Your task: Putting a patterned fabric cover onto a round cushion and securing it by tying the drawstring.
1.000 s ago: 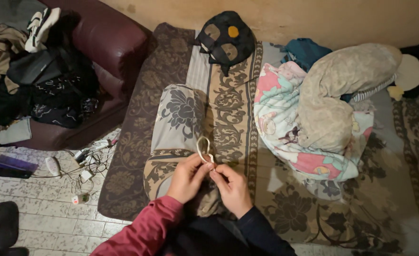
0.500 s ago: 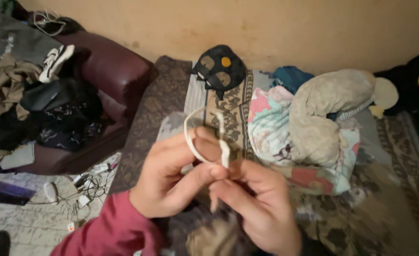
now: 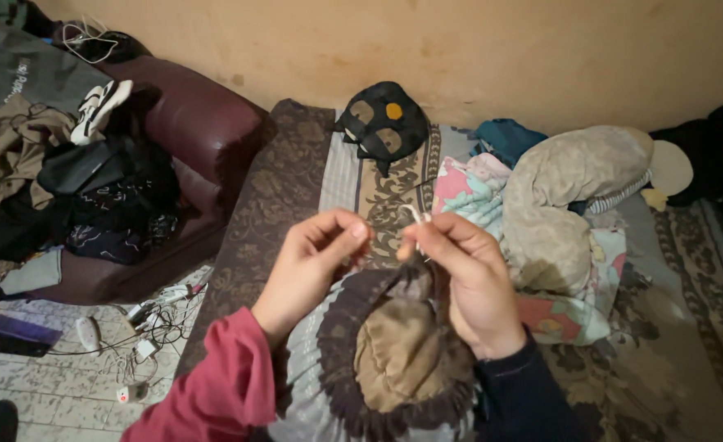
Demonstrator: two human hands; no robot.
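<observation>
Both hands hover above the gathered mouth of a patterned fabric bundle [image 3: 394,360], the right hand [image 3: 468,286] pinching a thin white cord [image 3: 417,218] at its fingertips, while the left hand [image 3: 312,266], fingers pinched together, sits just beside it.

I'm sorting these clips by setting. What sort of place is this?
Most likely a lived-in room at home, used for sleeping: a patterned mattress on the tiled floor, a maroon armchair heaped with clothes, and crumpled blankets against the bare wall.
</observation>
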